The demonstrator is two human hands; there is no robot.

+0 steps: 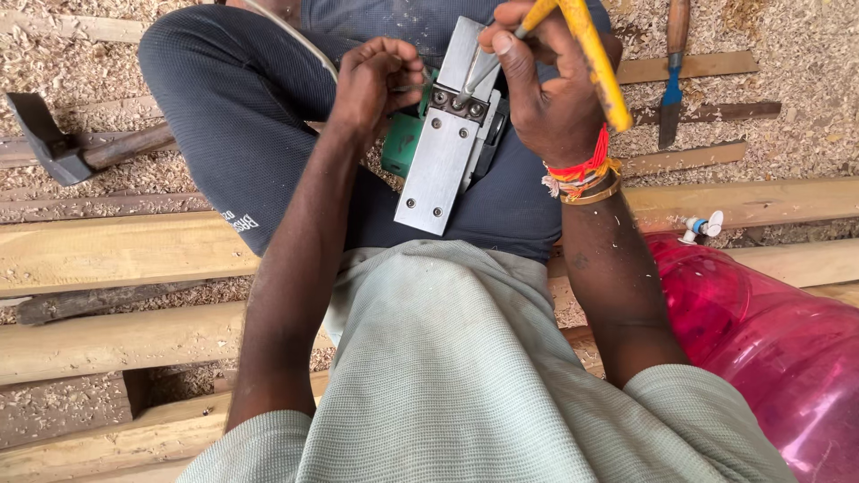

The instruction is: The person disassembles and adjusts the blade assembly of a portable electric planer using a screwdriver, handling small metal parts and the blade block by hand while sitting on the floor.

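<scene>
Underneath everything, pale wooden planks (116, 250) run across the floor, strewn with sawdust and shavings. At the lower right lies a big translucent pink water bottle (769, 349), close beside the person's right forearm. The person sits on the planks with an electric planer (445, 143) resting upside down on the lap, its flat metal sole facing up and its green body showing underneath on the left. The left hand (376, 85) is curled shut against the planer's upper left edge, and its grip looks closed on the tool's side, though the fingers hide exactly what they pinch. The right hand (546, 89) sits just to the right of the planer's top end, its grip clamped around a yellow-handled screwdriver (586, 54). The metal shaft slants down and to the left from that grip, and its tip meets the dark bolted blade section near the planer's top. Off to the left, well apart, a hammer (63, 148) lies in the shavings. At the upper right a blue-handled chisel (671, 98) lies on the slats.
</scene>
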